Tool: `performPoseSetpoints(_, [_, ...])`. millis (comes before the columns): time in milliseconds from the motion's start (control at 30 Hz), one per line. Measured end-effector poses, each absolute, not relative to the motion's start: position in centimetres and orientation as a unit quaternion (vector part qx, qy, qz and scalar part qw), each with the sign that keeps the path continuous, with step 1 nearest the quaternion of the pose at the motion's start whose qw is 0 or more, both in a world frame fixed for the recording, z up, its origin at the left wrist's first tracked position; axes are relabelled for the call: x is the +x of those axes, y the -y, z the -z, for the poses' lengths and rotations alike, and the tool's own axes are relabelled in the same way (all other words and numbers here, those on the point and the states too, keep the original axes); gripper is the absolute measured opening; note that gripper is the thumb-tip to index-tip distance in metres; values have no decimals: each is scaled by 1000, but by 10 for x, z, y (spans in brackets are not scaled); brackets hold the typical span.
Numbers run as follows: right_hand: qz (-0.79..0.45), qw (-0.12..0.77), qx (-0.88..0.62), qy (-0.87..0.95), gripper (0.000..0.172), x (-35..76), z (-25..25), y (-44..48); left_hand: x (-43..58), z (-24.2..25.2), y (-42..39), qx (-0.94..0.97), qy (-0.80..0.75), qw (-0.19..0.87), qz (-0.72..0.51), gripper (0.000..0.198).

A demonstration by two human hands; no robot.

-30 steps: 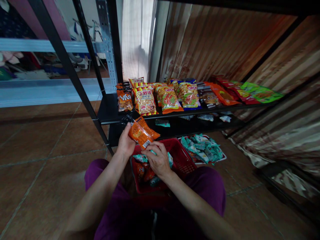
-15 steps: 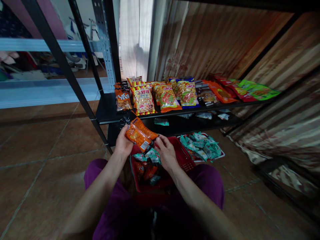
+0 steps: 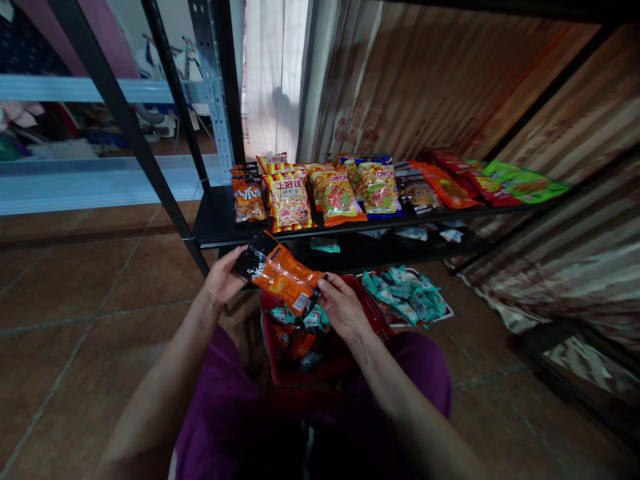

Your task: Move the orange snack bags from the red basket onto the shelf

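Note:
An orange-and-black snack bag [image 3: 286, 277] lies slantwise between my hands, its back with the barcode facing up. My left hand [image 3: 225, 277] is closed on the black upper-left end of the bag. At the lower-right end, my right hand [image 3: 343, 303] pinches the corner between thumb and fingers. Directly below is a red basket [image 3: 267, 347] with teal packets [image 3: 281, 315] and orange packets [image 3: 301, 345] in it. The bag hides part of the basket's far side.
On the black shelf [image 3: 215, 213] ahead stand snack bags in rows: orange bags [image 3: 249, 200], yellow-and-red bags [image 3: 289, 200], noodle-picture bags [image 3: 380, 189] and green packs [image 3: 523, 181]. A second basket [image 3: 449, 312] of teal packets sits right. A black post [image 3: 145, 147] rises at left.
My left hand has slid left to the bag's black end, leaving more of its orange back showing. The bag and my right hand have shifted slightly right and down.

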State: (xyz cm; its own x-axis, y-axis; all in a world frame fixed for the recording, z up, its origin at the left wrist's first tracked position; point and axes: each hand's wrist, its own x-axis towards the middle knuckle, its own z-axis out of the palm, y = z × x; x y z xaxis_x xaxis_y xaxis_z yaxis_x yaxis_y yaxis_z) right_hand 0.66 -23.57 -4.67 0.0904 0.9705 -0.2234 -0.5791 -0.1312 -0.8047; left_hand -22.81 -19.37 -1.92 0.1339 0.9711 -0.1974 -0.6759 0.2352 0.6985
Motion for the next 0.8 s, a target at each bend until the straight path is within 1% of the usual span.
performPoseSetpoints(100, [-622, 623, -408, 243, 37, 9, 40, 233, -238, 18, 194, 304, -335, 712, -538, 33])
performPoseSetpoints(233, [-607, 626, -412, 265, 37, 11, 41, 233, -233, 17, 193, 364, -375, 685, -508, 37])
performPoseSetpoints(433, [-610, 631, -409, 249, 35, 12, 48, 233, -221, 16, 192, 384, -387, 620, -564, 36])
performPoseSetpoints(600, [-606, 651, -388, 241, 37, 11, 45, 233, -213, 18, 194, 362, -384, 601, -600, 32])
performPoseSetpoints(800, [-575, 668, -387, 269, 35, 5, 40, 234, -204, 17, 193, 308, -403, 594, -624, 34])
